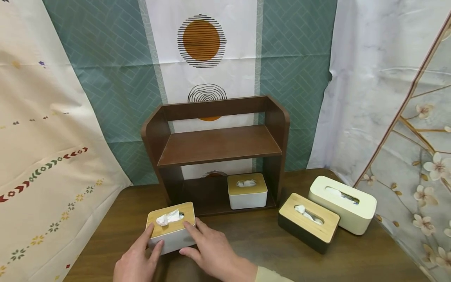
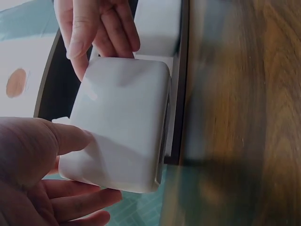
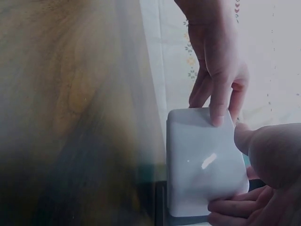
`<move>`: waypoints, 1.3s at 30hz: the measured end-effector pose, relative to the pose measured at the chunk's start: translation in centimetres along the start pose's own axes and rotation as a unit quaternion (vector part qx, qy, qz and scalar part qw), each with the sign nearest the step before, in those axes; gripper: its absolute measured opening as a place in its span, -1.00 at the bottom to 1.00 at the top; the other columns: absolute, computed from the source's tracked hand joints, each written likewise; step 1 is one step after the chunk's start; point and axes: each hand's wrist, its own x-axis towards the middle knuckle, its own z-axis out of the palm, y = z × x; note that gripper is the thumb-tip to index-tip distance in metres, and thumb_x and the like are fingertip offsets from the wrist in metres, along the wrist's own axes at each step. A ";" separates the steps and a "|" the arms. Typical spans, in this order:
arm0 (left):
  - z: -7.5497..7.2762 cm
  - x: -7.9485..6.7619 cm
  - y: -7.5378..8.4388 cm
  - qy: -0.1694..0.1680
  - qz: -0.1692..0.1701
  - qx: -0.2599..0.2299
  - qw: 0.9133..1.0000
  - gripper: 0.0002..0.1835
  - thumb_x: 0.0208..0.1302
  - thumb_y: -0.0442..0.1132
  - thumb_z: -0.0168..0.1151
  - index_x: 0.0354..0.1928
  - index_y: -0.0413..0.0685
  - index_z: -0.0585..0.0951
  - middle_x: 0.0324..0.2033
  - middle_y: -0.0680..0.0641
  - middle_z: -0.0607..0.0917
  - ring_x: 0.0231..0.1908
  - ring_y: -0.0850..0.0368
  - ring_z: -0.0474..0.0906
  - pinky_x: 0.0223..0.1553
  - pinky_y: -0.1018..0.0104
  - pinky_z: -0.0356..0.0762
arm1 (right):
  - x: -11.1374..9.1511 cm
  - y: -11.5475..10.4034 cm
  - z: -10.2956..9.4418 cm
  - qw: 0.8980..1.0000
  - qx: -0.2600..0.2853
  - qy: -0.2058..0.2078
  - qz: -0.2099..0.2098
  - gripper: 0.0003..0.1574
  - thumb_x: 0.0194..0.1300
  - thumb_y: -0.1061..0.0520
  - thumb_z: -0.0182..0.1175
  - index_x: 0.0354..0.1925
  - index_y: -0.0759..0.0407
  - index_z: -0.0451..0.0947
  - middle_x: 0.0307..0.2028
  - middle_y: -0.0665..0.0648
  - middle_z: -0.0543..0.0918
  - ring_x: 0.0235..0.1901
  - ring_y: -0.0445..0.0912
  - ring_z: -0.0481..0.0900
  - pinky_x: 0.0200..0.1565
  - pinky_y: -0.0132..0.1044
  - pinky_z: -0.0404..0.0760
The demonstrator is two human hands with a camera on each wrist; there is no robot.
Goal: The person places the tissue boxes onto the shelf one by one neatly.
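A white tissue box [image 1: 172, 239] with a bamboo lid and a tissue poking from its slot is held between both hands, in front of the shelf's left part. My left hand [image 1: 135, 256] grips its left end, thumb on the front face, as the left wrist view also shows. At the right end my right hand [image 1: 215, 248] holds it, fingers round the side and thumb near the front. The box's plain white front [image 2: 122, 122] fills the middle of the left wrist view. Whether its base touches the table, I cannot tell.
A brown two-tier shelf [image 1: 218, 145] stands at the back of the wooden table [image 1: 253, 239]. Another white tissue box [image 1: 248, 197] sits on its lower tier, at the right. Right of the shelf lie a black tissue box with bamboo lid [image 1: 299, 229] and a cream one [image 1: 363, 215].
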 end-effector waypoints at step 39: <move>3.5 1.5 5.9 0.071 0.092 -0.053 0.992 -0.32 0.41 -0.24 0.56 0.52 -0.16 0.58 0.37 -0.30 0.67 0.20 -0.34 0.73 0.04 -0.39 0.68 | -1.1 4.1 -2.1 0.994 0.014 0.085 0.066 -0.17 0.61 -0.19 0.35 0.62 0.11 0.42 0.44 0.39 0.57 0.16 0.22 0.77 0.07 0.22 0.76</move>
